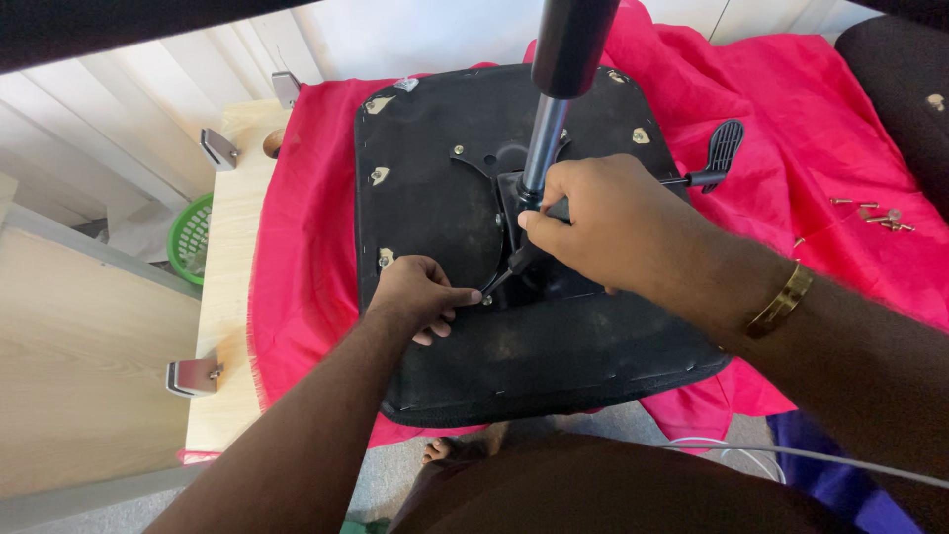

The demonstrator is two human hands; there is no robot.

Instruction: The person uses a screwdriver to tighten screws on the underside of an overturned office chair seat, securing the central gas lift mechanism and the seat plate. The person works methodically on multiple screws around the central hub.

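Black seat underside: right hand grips screwdriver, left hand steadies.

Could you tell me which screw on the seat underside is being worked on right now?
The screw at the left hand fingertips, touched by the tool tip; the others sit untouched.

Light wooden table carries a red cloth — metal brackets fixed along its edge. White panelled wall behind. Green basket below — grey floor underneath. Bright, even light.
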